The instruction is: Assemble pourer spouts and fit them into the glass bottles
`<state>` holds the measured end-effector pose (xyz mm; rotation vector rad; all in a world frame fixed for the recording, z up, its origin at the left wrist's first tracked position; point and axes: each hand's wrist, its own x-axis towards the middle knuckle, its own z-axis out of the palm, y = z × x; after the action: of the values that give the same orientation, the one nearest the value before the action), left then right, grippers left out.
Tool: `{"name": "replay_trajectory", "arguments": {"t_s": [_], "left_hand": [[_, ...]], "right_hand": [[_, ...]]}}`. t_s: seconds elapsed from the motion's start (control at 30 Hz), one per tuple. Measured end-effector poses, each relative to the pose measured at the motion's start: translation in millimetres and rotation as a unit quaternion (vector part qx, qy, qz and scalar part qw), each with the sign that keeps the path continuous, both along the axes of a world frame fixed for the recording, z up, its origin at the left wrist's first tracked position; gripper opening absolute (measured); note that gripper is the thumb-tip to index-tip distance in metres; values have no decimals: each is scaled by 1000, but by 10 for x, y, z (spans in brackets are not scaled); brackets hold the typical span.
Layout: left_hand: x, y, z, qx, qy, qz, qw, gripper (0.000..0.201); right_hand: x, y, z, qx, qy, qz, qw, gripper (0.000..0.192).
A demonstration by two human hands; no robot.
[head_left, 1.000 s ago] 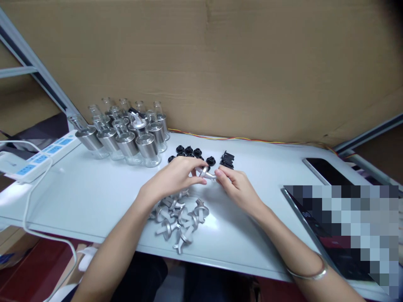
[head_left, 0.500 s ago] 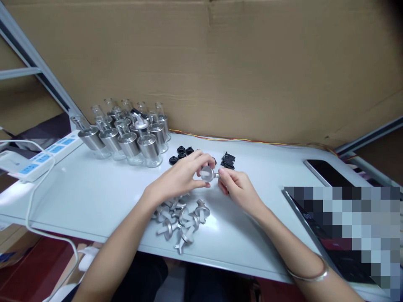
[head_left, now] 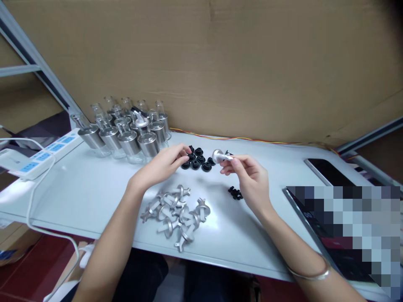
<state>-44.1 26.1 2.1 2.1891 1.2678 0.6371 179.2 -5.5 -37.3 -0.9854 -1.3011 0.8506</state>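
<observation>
The white tabletop holds many things. Glass bottles with shiny metal bands stand at the back left. Small black caps lie near the middle. A pile of silver metal parts lies at the front. A white power strip lies at the left edge, and a dark phone lies at the right.

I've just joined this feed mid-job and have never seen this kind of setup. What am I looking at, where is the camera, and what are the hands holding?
There is no machine: a person works with bare hands, filmed by one camera worn on the head, looking down at a white table. The right hand pinches a silver spout piece and holds it above the table. The left hand reaches to a cluster of black rubber rings; whether it grips one is unclear. A pile of silver spouts lies nearer the person, with glass bottles behind it to the left. A power strip sits far left, a phone on the right.
</observation>
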Motion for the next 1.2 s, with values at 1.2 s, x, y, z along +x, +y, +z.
{"name": "replay_trajectory", "arguments": {"t_s": [1.2], "left_hand": [[224,44,-222,98,-56,-62,992,17]], "right_hand": [[42,34,-15,-15,-1,-30,999,33]]}}
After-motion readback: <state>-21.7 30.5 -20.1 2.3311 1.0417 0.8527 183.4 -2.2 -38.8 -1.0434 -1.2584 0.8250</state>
